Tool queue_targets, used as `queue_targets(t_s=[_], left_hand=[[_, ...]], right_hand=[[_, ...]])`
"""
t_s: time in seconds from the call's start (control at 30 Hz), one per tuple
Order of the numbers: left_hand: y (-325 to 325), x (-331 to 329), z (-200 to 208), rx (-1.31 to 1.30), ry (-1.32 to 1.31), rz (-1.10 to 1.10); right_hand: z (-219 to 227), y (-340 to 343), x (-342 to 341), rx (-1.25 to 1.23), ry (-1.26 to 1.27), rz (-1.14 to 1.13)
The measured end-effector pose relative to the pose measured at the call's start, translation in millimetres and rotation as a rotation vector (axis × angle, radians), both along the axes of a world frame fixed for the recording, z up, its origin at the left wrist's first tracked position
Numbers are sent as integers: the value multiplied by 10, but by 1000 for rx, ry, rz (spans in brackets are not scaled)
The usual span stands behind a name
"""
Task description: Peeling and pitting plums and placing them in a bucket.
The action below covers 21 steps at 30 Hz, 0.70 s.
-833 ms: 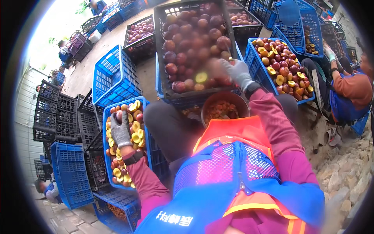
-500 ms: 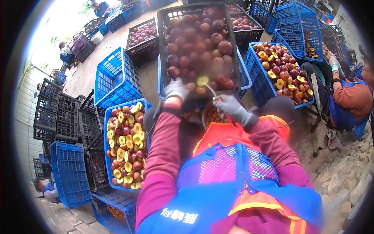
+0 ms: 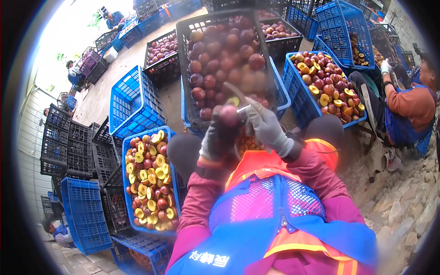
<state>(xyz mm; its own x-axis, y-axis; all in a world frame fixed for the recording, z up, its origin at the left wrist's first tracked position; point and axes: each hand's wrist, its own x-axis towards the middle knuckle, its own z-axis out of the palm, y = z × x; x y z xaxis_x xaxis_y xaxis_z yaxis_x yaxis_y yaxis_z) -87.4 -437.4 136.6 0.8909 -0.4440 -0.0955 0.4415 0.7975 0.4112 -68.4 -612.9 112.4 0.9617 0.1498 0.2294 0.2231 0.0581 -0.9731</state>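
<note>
Plum point(image 3: 230, 116) in closed grip of left hand point(image 3: 216, 140), by near edge of black crate point(image 3: 181, 48); right hand point(image 3: 267, 129): grip closed on knife point(image 3: 244, 109).

Close to me, maroon sleeves point(image 3: 204, 195) meet a pale grey right glove point(image 3: 268, 128) and a darker grey left glove point(image 3: 217, 140) holding a purplish-red fruit point(image 3: 230, 116). I see a black lattice crate point(image 3: 197, 24), a grid-patterned blue crate point(image 3: 132, 115), yellow-fleshed halved fruits point(image 3: 151, 178), a vivid blue vest point(image 3: 243, 240) with dotted mesh point(image 3: 295, 199), and bright orange cloth point(image 3: 250, 165).
</note>
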Motion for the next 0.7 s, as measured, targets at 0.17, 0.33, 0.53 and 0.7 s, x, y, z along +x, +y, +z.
queue_targets(t_s=[0.17,0.33,0.53,0.7], left_hand=[[104,-119,-462,2,87,75],[44,-182,-279,-86,9,30],[22,-276,-255,100,-99,62],[32,-325,-326,302,-124,112]], right_hand=[[11,55,-166,-46,-1,10],[269,25,-399,-57,93,30],[-34,67,-364,-364,-276,-183],[-68,129,-349,-503,-253,-204]])
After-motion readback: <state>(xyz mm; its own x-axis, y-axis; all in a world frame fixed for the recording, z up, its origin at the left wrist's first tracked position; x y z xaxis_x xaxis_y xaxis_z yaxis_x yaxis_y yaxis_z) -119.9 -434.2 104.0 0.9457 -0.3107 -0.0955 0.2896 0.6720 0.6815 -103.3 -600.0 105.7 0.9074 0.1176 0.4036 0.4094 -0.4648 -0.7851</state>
